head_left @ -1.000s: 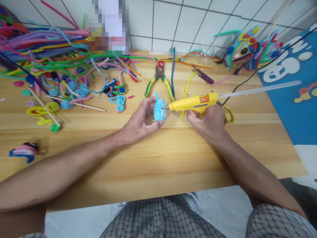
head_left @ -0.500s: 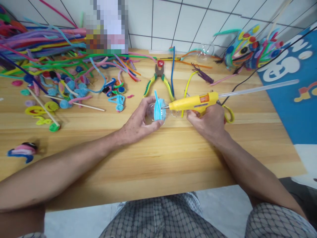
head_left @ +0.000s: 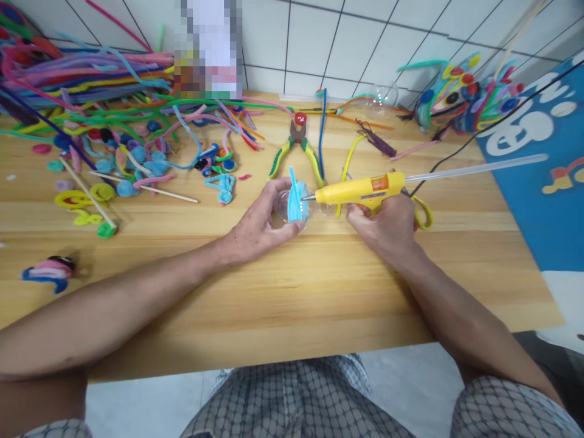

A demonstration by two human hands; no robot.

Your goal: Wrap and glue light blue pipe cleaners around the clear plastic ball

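Note:
My left hand (head_left: pixel 262 219) is closed around a clear plastic ball (head_left: pixel 283 207) just above the wooden table. Light-blue pipe cleaner (head_left: pixel 295 204) is wound round the ball, and one loose end sticks up. In my right hand (head_left: pixel 385 222) is a yellow hot glue gun (head_left: pixel 358 190), gripped by its handle. Its metal nozzle points left and meets the blue pipe cleaner, or comes very close to it. A long clear glue stick (head_left: pixel 479 168) juts from the gun's back. Beyond my left hand lie pliers (head_left: pixel 298 143) with green and yellow handles.
Bundled pipe cleaners (head_left: pixel 91 76) and small fuzzy shapes crowd the table's left side. A dark cord (head_left: pixel 460 146) runs from the gun to the upper right. Two decorated balls (head_left: pixel 449 97) stand by the tiled wall. Scissors (head_left: pixel 424 213) with a yellow handle lie behind my right hand.
The whole view has shifted slightly, so everything sits a little further right. Both hands keep their hold, and the nozzle stays at the blue pipe cleaner.

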